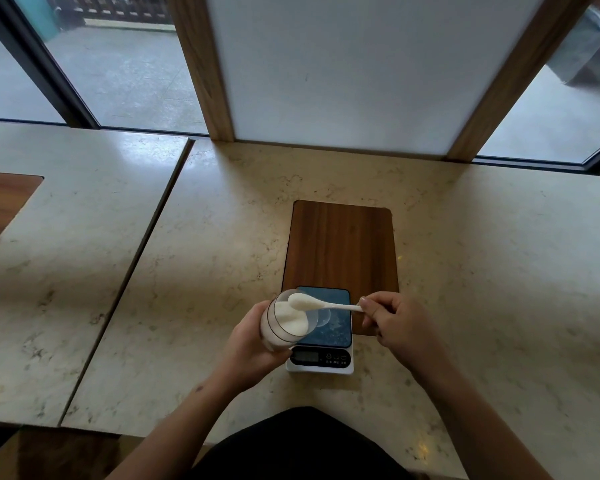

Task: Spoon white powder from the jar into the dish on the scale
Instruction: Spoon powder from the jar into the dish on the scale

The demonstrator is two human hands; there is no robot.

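Observation:
My left hand (248, 344) grips a clear jar (284, 322) of white powder, tilted with its mouth toward the right. My right hand (395, 322) pinches the handle of a white spoon (321, 304); its heaped bowl hangs over the jar's mouth. Just right of the jar, a small clear dish (323, 318) rests on the blue-topped scale (329, 337), partly hidden by the jar. The scale's display faces me.
The scale stands on the near end of a brown wooden board (340, 244) set in the beige marble counter (205, 254). A seam divides the counter at left. A white panel with wooden posts and windows stands behind.

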